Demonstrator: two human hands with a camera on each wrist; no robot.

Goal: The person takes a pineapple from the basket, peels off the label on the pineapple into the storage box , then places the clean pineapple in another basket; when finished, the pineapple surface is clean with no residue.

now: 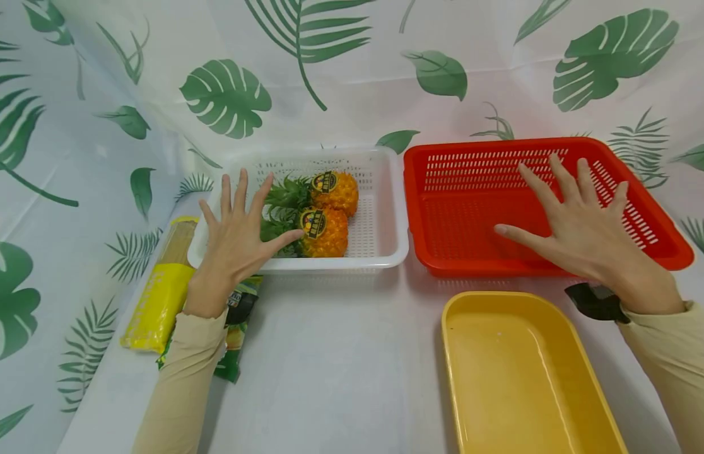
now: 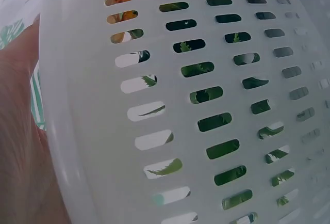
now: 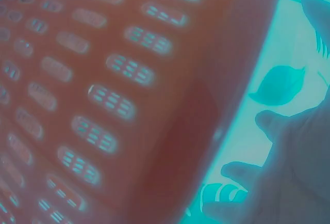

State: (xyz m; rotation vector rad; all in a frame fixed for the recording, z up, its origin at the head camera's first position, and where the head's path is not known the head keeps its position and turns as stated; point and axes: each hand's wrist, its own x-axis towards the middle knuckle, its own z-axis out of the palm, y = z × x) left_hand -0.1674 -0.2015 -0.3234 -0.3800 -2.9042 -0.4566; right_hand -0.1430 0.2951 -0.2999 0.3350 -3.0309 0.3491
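Note:
My left hand (image 1: pixel 236 236) is spread wide, fingers straight, above the left part of a white basket (image 1: pixel 380 260). It holds nothing. Two orange pineapples with green leaves, a rear one (image 1: pixel 343 192) and a front one (image 1: pixel 329 236), lie on their sides in that basket, each with a dark label. In the left wrist view the white basket's slotted wall (image 2: pixel 87 131) fills most of the picture. My right hand (image 1: pixel 581 224), also spread and holding nothing, is over the right part of a red basket (image 1: pixel 443 265). The red slotted wall (image 3: pixel 170 146) shows close in the right wrist view.
A yellow tray (image 1: pixel 499 378) stands in front of the red basket. At the left lie a yellow pack (image 1: pixel 159 309) and a green packet (image 1: pixel 233 362), partly hidden by my left arm. A black object (image 1: pixel 593 301) is by my right wrist. Leaf-patterned cloth (image 1: pixel 352 94) rises behind.

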